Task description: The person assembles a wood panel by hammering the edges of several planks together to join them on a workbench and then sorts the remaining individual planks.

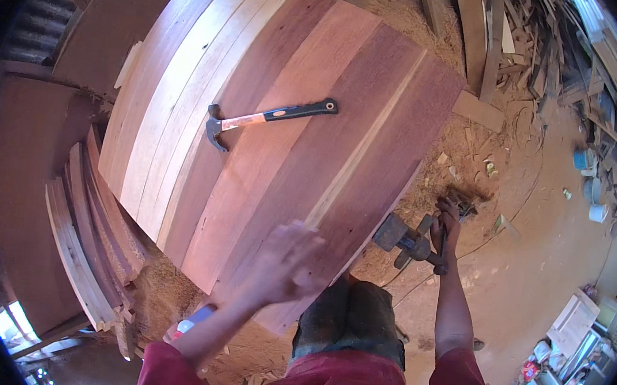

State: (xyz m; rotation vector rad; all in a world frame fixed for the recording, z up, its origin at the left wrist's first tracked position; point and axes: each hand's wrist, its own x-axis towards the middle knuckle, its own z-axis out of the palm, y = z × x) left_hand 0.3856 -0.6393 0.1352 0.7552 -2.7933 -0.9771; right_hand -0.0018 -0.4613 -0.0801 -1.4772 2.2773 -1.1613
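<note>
A broad panel of light and reddish wooden boards [273, 182] lies side by side before me. My left hand [287, 264] is over its near part, slightly blurred, fingers stretched out and holding nothing; whether it touches the wood I cannot tell. On the panel's middle rests a claw hammer [278, 114] with an orange and black handle, its head toward the left. At the right edge, a dark metal screw clamp [412, 244] bears against the panel side. My right hand [449, 219] is closed around the clamp's handle bar [441, 249], some fingers partly hidden.
Curved wooden strips [84, 239] are stacked at the left, beside a brown board [28, 168]. Offcuts and long planks [486, 47] lie at the far right. Buckets [591, 189] and a cluttered shelf [549, 382] stand along the right. Sawdust and shavings cover the floor [525, 233].
</note>
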